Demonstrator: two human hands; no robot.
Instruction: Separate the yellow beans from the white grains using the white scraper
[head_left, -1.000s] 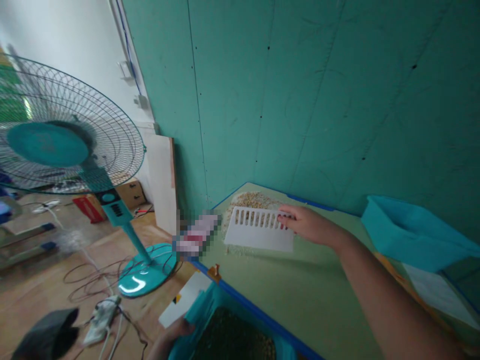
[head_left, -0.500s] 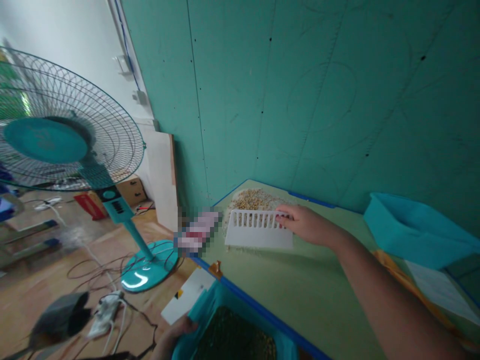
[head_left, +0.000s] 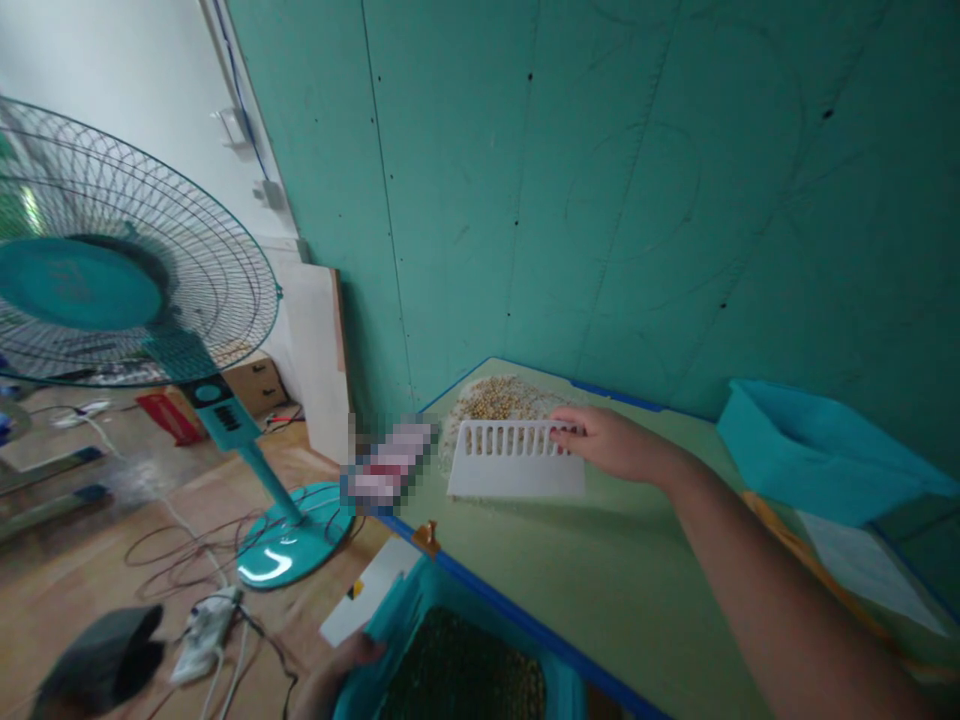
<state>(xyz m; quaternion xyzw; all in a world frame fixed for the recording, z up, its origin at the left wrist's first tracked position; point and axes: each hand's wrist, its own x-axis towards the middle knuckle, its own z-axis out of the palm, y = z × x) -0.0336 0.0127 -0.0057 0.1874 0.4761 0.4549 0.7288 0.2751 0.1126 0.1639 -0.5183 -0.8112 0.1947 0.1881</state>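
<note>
- Wooden-toned floor (head_left: 45, 580) fills the left, with a teal fan (head_left: 75, 280) above it, a power strip (head_left: 202, 640) and a blurred dark object (head_left: 97, 655) low down; behind runs a green wall (head_left: 480, 200).
- Left hand (head_left: 358, 655): it grips the left rim of a teal tub (head_left: 431, 590), partly cut off by the bottom of the view. Light grains lie at the right side of the tub's dark inside.
- Beside the table's near edge is an orange clip (head_left: 427, 538); a pixelated patch just beyond hides its object.
- Pale grains (head_left: 491, 397) lie heaped at the far corner of the table (head_left: 570, 560), in whitish crumbs.
- White slotted plate (head_left: 517, 475): it leans on the near side of the heap, and grains show through its slots. Since a second ago it has edged slightly nearer the clip, and the crumbs then showing along its lower edge are mostly hidden; the heap itself remains on the table, well apart from the tub.
- Right hand (head_left: 606, 443): its fingers and thumb clasp the plate's right end.
- Farthest right sits a teal bin (head_left: 772, 470), a white sheet (head_left: 855, 560) just below it.
</note>
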